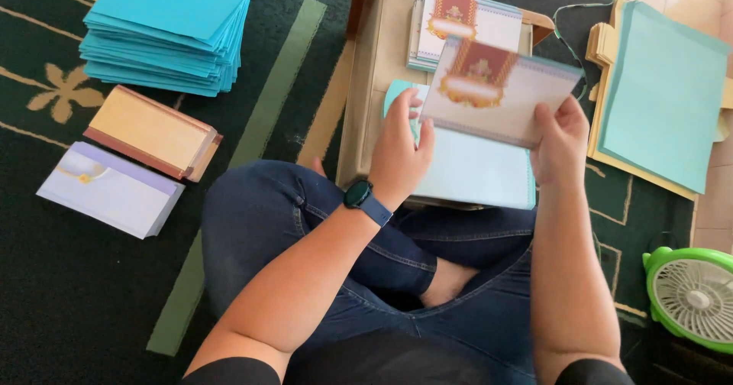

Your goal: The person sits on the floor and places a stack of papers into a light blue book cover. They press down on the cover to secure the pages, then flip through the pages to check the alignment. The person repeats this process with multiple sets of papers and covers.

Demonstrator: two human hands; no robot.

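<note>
Item: person seated cross-legged on dark patterned carpet (92, 301), assembling printed cards.

Step in hand, as judged: a decorated card (500, 95) lifted over the pale blue sheet (473, 167) on the cardboard box (374, 87); the next move seems to call for squaring card edge to sheet edge.

Right hand (561, 137): closed in a pinch on the card's near right corner.

Left hand (401, 144): fingers loosely curled, tips at the card's left edge, over the sheet; whether it grips cannot be told.

Beyond: card stack (466, 14) on the box; blue paper pile (172, 26) far left; green fan (691, 293) at right
</note>
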